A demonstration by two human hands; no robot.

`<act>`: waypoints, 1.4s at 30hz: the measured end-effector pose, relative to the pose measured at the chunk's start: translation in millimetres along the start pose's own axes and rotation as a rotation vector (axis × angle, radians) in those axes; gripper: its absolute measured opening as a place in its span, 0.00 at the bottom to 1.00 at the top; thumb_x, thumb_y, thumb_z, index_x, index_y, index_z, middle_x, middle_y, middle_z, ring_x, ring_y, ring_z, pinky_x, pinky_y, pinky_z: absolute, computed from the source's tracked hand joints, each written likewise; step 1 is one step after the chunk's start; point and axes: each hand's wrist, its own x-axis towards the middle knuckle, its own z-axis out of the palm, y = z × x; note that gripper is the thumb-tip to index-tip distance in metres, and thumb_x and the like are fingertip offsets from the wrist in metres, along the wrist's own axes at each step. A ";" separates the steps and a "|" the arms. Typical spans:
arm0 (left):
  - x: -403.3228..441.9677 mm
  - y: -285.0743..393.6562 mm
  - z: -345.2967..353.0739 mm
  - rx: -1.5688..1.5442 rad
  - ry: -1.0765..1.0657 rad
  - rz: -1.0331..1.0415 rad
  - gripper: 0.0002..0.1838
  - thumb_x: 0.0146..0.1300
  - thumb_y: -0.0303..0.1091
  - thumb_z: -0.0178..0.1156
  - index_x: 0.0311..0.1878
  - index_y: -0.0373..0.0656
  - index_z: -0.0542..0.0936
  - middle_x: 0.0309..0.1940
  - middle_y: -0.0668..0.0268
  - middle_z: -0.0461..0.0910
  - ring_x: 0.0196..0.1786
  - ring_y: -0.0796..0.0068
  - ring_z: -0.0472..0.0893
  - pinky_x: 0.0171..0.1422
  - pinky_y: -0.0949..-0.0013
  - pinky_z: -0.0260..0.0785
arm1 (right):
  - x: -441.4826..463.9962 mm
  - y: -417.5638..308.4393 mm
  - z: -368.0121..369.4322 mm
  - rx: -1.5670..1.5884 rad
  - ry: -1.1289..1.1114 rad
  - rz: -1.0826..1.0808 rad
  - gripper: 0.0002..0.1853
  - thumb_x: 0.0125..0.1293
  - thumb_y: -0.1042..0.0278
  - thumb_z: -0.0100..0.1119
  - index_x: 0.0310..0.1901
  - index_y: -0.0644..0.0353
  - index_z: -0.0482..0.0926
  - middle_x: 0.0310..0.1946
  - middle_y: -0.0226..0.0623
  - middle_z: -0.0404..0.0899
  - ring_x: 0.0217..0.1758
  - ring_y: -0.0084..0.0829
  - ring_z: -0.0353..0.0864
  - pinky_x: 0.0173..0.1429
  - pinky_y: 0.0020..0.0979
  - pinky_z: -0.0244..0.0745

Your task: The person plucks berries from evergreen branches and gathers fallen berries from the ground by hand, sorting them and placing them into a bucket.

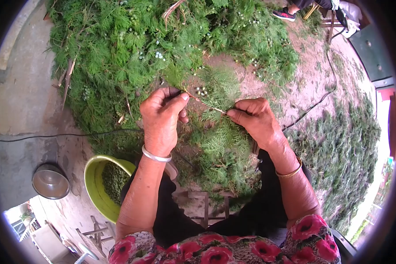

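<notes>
Leafy sprig (214, 108) in 2 hands (160, 115) (258, 122)

Hands (160, 119) pinch sprig (212, 107); probably berries (201, 91) nearby

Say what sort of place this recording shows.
Probably a yard or courtyard: a big heap of leafy branches on bare ground, a green bucket and a metal bowl.

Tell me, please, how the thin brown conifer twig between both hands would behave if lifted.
The thin brown conifer twig is probably light, as the left hand and right hand merely pinch it. Running nearly straight, it seems stiffish; its slenderness suggests it may snap.
</notes>
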 end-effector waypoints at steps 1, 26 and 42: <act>0.4 0.1 -0.4 -0.062 -0.003 -0.017 0.06 0.57 0.24 0.62 0.36 0.34 0.76 0.23 0.66 0.75 0.22 0.80 0.72 0.23 0.75 0.69 | -0.2 -0.2 -0.1 0.000 0.000 0.000 0.14 0.59 0.71 0.61 0.23 0.71 0.70 0.14 0.35 0.57 0.22 0.17 0.57 0.25 0.29 0.59; 7.8 9.7 -44.9 -0.566 -0.214 -0.310 0.08 0.63 0.33 0.57 0.34 0.36 0.76 0.34 0.53 0.77 0.29 0.68 0.77 0.29 0.69 0.72 | 3.5 24.6 -1.4 1.126 0.030 0.274 0.02 0.62 0.74 0.55 0.32 0.62 0.75 0.26 0.26 0.72 0.30 0.21 0.71 0.38 0.30 0.71; -5.1 11.2 -79.3 -0.166 0.006 -0.202 0.09 0.60 0.26 0.55 0.42 0.32 0.75 0.27 0.58 0.75 0.24 0.75 0.71 0.22 0.78 0.61 | -0.5 6.0 -8.1 1.260 0.031 0.185 0.04 0.64 0.72 0.54 0.39 0.61 0.75 0.30 0.29 0.75 0.27 0.24 0.72 0.37 0.27 0.71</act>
